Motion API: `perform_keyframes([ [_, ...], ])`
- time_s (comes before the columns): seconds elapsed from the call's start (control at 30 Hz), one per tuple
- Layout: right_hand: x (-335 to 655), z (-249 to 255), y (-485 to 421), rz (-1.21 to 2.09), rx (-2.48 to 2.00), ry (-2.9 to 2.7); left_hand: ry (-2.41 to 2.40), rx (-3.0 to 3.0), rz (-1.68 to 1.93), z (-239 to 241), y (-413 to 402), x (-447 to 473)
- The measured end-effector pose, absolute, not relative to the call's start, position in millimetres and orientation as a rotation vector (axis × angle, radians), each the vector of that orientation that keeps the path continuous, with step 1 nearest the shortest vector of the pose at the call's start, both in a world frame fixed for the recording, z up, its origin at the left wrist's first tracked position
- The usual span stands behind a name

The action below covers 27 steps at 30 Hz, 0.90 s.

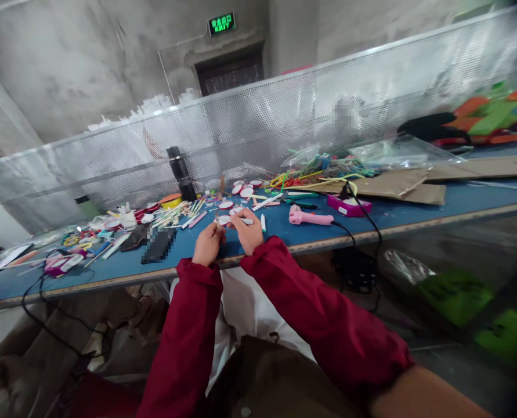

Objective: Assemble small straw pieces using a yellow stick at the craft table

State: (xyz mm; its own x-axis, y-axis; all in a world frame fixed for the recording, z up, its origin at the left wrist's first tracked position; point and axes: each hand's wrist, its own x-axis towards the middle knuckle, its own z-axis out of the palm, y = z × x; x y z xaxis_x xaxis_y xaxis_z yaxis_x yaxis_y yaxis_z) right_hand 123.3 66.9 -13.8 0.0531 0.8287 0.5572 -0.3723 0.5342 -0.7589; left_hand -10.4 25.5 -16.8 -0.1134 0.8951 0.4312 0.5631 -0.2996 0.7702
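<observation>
Head view, one frame.

Left hand [206,244]: it rests at the near edge of the long blue-topped work table [415,209]. The fingers are curled in tight, thumb against forefinger. Whether anything small sits in that pinch cannot be told.

Right hand [248,232]: just beside the left, fingertips nearly meeting it. The fingers are closed narrowly around a short white stick [246,221], whose end pokes out to the right of the knuckles. The stick is held low over the table, near its front edge and at about mid-length. Both arms wear dark red sleeves [310,313].

A small round white disc with a red rim [223,220] lies on the table just beyond the two hands. More such discs lie scattered behind it.

Right of the hands: a pink plastic glue gun [309,217] lies on its side, its black cable [362,217] running off the table edge. A magenta box with a white top [349,205] lies just behind the gun.

Left of the hands: a loose heap of pale sticks [173,213] and an orange tape roll [171,200]. A tall black cylindrical bottle [181,173] stands upright behind them.

Far side: flat brown cardboard sheets [397,184] and a tangle of coloured cords [323,169] under clear bags. A perforated metal screen [262,122] runs along the back of the table.
</observation>
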Motion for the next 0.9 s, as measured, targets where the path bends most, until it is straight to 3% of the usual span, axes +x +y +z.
perform_keyframes([
  [0.9, 123.6, -12.3, 65.7, 0.994, -0.488, -1.221, 1.629, 1.859, 1.371, -18.0, 26.9, -11.9],
])
